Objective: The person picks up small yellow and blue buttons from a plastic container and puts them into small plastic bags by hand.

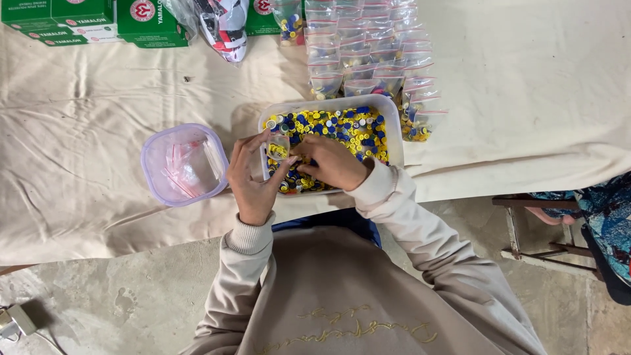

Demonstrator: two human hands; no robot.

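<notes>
**Count of things on the cloth**

We count two hands: left hand, right hand. One small bag between them. One white tray of buttons, yellow, blue and white, too many for us to number. One lilac tub of empty bags, number unclear. One heap of filled bags, overlapping, uncounted. At least three green boxes. One cloth.

Cream cloth covering the work surface; grey concrete floor; wooden stool frame right of the hands.
</notes>
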